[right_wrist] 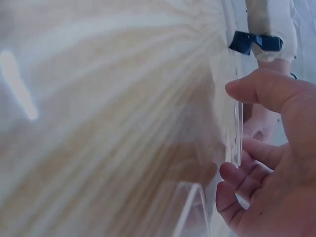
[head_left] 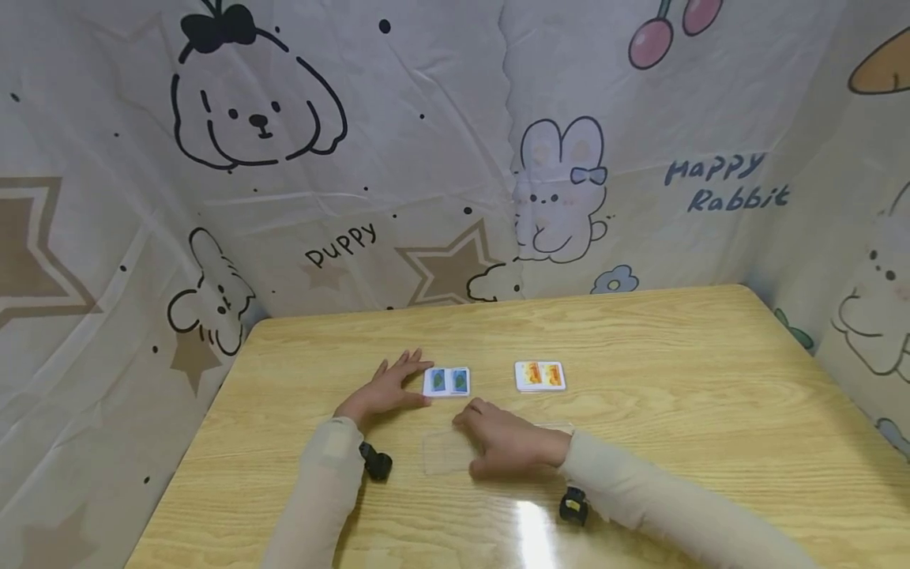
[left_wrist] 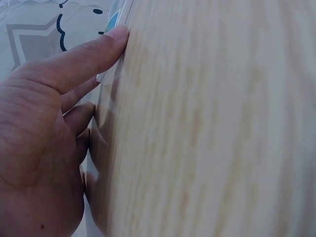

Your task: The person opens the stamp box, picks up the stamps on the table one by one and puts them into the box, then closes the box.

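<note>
A small stack of white cards with two blue-green pictures [head_left: 446, 382] lies flat on the table. At its left side is my left hand [head_left: 384, 389], fingers spread, with the index finger near the far corner and the thumb near the close one. In the left wrist view the thumb [left_wrist: 94, 57] touches the stack's edge. My right hand [head_left: 508, 442], slightly blurred, hovers low over a clear plastic case piece [head_left: 444, 454]. The right wrist view has its thumb and curved fingers around the clear piece's edge [right_wrist: 238, 131], seemingly without pressing it.
Another white card stack with orange pictures [head_left: 540, 376] lies to the right. A second clear plastic piece [right_wrist: 190, 210] stands near the right hand, partly hidden by the wrist in the head view. The wooden table [head_left: 675, 371] meets a printed cloth [head_left: 426, 158] behind.
</note>
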A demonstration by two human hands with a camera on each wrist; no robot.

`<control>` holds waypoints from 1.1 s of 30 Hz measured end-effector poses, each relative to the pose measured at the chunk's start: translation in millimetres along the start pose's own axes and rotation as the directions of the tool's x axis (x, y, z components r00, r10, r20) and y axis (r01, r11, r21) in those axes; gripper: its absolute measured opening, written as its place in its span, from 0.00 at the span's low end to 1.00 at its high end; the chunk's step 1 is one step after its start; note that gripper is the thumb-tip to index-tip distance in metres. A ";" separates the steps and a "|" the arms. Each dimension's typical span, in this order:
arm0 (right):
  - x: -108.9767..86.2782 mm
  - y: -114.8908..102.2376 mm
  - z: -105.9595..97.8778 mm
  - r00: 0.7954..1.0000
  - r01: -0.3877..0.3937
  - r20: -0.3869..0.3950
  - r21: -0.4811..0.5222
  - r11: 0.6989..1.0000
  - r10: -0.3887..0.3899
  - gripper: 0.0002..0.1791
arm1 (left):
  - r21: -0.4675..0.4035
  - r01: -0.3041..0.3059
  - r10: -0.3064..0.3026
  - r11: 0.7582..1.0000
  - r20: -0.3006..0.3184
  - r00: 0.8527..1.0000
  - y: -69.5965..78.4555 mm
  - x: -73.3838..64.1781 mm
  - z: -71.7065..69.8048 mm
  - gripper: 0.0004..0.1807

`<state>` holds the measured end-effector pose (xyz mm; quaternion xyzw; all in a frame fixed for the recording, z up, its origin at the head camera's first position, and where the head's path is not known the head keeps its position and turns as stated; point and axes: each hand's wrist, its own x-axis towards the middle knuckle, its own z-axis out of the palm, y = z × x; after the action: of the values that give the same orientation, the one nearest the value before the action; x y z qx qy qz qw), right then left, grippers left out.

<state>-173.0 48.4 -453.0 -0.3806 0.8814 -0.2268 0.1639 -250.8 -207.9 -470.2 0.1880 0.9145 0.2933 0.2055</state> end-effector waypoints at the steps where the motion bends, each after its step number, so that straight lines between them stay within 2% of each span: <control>1: 0.6 1.1 -0.8 1.000 -0.001 -0.001 0.005 1.000 0.001 0.38 | -0.001 0.000 0.000 1.000 -0.002 1.000 -0.4 -0.4 0.0 0.40; 18: 22.6 19.5 -27.7 0.992 -0.078 -0.088 0.158 0.984 0.093 0.36 | -0.023 -0.020 0.020 1.000 0.003 1.000 -2.9 -4.9 -1.1 0.41; 26: 38.2 28.4 -36.8 0.986 -0.083 -0.133 0.158 0.984 0.105 0.36 | -0.020 -0.022 0.022 1.000 0.000 1.000 -5.5 -2.5 -0.6 0.40; 33: 49.5 28.4 -44.3 0.985 -0.097 -0.128 0.175 0.980 0.120 0.36 | -0.038 -0.013 0.013 0.999 0.002 1.000 -8.0 2.4 1.0 0.42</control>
<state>-242.9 40.9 -436.3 -0.3003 0.8877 -0.3167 0.1464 -254.2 -212.4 -476.5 0.1904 0.9074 0.3116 0.2081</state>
